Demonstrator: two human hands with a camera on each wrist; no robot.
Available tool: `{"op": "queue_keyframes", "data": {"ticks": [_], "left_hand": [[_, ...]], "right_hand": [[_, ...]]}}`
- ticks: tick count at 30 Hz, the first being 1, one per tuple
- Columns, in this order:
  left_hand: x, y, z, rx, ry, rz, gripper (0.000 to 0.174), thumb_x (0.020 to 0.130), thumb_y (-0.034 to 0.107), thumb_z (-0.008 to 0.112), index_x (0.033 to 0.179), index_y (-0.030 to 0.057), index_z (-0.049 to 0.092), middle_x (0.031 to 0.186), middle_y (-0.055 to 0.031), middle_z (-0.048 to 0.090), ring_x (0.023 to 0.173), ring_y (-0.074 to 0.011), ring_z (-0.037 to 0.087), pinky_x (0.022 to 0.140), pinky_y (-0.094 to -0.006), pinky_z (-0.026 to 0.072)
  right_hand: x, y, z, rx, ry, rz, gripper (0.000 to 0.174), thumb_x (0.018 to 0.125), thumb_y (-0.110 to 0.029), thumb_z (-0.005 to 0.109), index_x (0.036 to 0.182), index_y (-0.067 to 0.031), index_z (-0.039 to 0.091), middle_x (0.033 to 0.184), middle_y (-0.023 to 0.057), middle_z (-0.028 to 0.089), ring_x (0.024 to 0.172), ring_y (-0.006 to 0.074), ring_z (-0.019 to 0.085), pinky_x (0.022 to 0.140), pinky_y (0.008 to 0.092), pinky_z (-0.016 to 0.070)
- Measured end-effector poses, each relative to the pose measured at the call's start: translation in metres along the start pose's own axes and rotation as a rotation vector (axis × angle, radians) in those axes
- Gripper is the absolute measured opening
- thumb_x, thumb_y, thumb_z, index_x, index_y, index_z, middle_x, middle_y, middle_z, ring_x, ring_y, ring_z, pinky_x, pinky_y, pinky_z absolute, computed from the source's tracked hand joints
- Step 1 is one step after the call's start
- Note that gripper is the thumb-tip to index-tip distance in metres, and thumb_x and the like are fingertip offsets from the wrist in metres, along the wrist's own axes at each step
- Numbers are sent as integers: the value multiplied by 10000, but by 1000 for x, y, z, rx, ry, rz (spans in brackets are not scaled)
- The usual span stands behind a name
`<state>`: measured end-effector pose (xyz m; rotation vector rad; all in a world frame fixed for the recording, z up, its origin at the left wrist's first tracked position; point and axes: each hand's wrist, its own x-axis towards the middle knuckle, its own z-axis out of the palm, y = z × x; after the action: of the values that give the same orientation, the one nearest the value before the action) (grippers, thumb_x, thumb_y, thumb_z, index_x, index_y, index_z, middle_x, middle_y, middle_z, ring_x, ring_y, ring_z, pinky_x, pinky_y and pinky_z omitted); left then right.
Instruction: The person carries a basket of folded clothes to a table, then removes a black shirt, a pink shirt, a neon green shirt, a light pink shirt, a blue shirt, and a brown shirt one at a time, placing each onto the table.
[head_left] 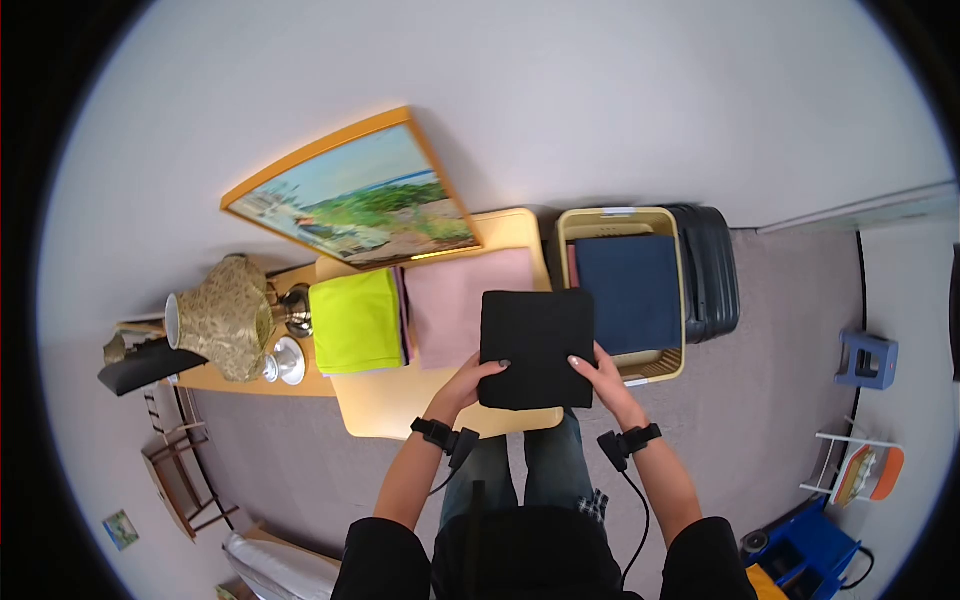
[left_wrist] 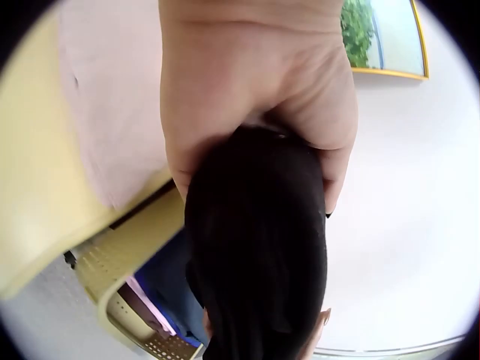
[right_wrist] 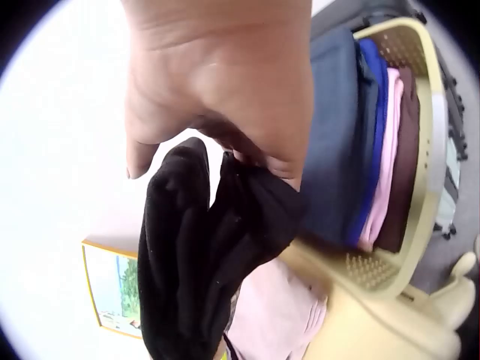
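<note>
A folded black cloth (head_left: 536,340) is held up between both hands, level in front of the body and overlapping the pale yellow table's edge in the head view. My left hand (head_left: 466,386) grips its left side, thumb on top and fingers underneath. On the opposite side my right hand (head_left: 610,384) pinches it the same way; in the right wrist view the layers of the black cloth (right_wrist: 187,255) part into two thick folds. Beneath and to the left lies a folded pink cloth (head_left: 440,325). Close by on the right, a folded navy cloth (head_left: 628,295) tops the laundry basket (head_left: 683,310).
A lime green folded cloth (head_left: 355,322) lies on the left of the yellow table (head_left: 385,408). Behind leans a framed picture (head_left: 370,195). Further left are a lamp (head_left: 225,315) and a white cup-like piece (head_left: 287,362). A dark suitcase (head_left: 712,270) stands beyond the basket.
</note>
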<state>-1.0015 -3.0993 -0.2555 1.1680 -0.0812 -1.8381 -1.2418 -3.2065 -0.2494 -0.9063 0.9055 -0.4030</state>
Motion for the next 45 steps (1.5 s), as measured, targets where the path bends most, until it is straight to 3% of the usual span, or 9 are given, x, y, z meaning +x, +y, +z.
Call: {"op": "queue_keyframes", "data": {"ticks": [7, 13, 21, 24, 28, 32, 34, 37, 45], "left_hand": [[-78, 0, -99, 0, 30, 29, 642, 809, 122, 672, 1354, -28, 369, 1276, -140, 519, 1145, -224, 544, 985, -344, 446], [-130, -25, -190, 76, 12, -21, 677, 782, 117, 688, 1373, 4, 377, 1301, -111, 510, 1197, -214, 491, 1028, -337, 383], [-178, -70, -297, 37, 133, -49, 698, 770, 93, 662, 1393, 7, 358, 1310, -117, 504, 1206, -211, 475, 1046, -323, 344], [-181, -75, -320, 431, 388, 209, 650, 822, 194, 649, 1368, -13, 363, 1265, -174, 533, 1147, -250, 530, 1002, -356, 396], [-204, -14, -293, 1033, 695, -148, 520, 837, 288, 652, 1240, 14, 470, 1246, -239, 513, 1143, -347, 507, 959, -450, 414], [-210, -21, -293, 1515, 824, 168, 508, 813, 240, 648, 1256, 55, 481, 1303, -200, 484, 1182, -305, 494, 961, -447, 415], [-204, -26, -286, 1652, 590, 598, 562, 778, 225, 657, 1289, 85, 471, 1394, -167, 415, 1286, -296, 409, 1041, -442, 353], [-199, -11, -252, 1745, 217, 694, 636, 766, 248, 672, 1347, 127, 443, 1466, -138, 332, 1369, -306, 292, 1116, -488, 232], [-161, -50, -253, 1791, 294, 543, 735, 771, 443, 655, 1423, 255, 372, 1545, -118, 163, 1434, -283, 117, 1103, -626, 94]], "right_hand": [[24, 53, 105, 95, 136, -44, 501, 868, -156, 672, 1291, -10, 446, 1110, 104, 609, 1018, 175, 581, 905, 296, 456], [20, 104, 174, 128, 169, 337, 570, 831, -154, 713, 1301, -18, 421, 1109, 141, 599, 975, 195, 605, 862, 307, 495], [27, 183, 264, -558, -47, 118, 612, 747, -159, 773, 1240, 32, 465, 1135, 125, 580, 1001, 225, 580, 886, 337, 466], [41, 195, 292, -610, 6, 13, 567, 744, -162, 774, 1197, 34, 494, 1081, 129, 600, 968, 224, 595, 856, 324, 472], [57, 188, 316, -680, 24, 28, 467, 742, -146, 775, 1093, 41, 529, 1002, 149, 574, 883, 260, 608, 796, 340, 491], [65, 180, 326, -738, 45, 25, 397, 730, -141, 784, 997, 33, 548, 955, 153, 572, 818, 268, 613, 716, 348, 498], [66, 173, 329, -816, 40, 19, 392, 741, -159, 775, 995, 34, 545, 945, 157, 570, 802, 274, 614, 698, 350, 500], [65, 175, 329, -959, 47, -41, 386, 769, -203, 748, 1006, 26, 548, 936, 165, 570, 770, 285, 613, 672, 360, 500], [69, 163, 294, -934, -4, -104, 311, 858, -192, 651, 1097, -9, 570, 824, 133, 610, 686, 267, 613, 637, 348, 502]]}}
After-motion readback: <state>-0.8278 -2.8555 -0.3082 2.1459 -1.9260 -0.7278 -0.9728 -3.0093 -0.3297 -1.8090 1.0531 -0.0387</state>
